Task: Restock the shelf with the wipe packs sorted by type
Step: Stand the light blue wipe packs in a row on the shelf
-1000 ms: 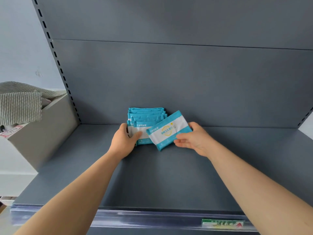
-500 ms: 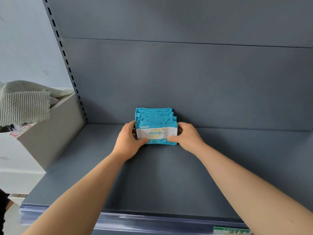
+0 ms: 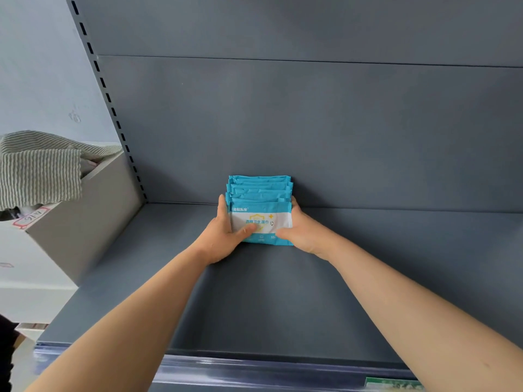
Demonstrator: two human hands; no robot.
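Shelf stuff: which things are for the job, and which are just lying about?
For the job: wipe packs, shelf, left hand and right hand gripping the packs' sides.
Lying about: cardboard box, striped cloth draped over it.

The wipe packs [image 3: 260,219] on the shelf [image 3: 254,301] are turquoise; the front one has a white band with a yellow shield and plus. The shelf is plain slate grey. Left of the shelf, a cloth [image 3: 39,176] shows fine grey-green and white stripes above a beige-grey box [image 3: 85,222] with a red-edged label [image 3: 31,219].
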